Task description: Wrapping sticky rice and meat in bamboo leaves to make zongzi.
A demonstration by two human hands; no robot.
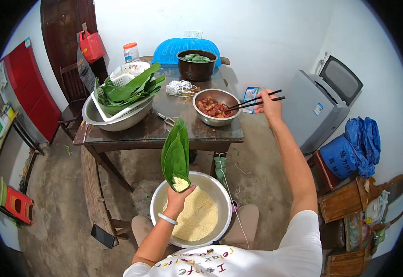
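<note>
My left hand [178, 202] grips a cone of folded green leaves [176, 152] with pale yellow grain [180, 183] in its mouth. Below it, a metal basin [226, 207] holds loose grain [198, 221] between my knees. My right hand [270, 105] reaches out over the table's right side, closed around black chopsticks [253, 103]. Their tips rest among chunks of raw, reddish meat [212, 106] in a stainless steel bowl [216, 121]. Near the table's front edge lie metal scissors [165, 119], partly covered by the leaf cone.
On the wooden table [135, 138] stand a large basin [118, 126] with a white basket of long leaves [128, 90], white string [180, 87] and a dark pot [197, 71] of green leaf bundles. A wooden bench [92, 187] bears a phone [103, 236]. A string [234, 204] hangs beside my right knee.
</note>
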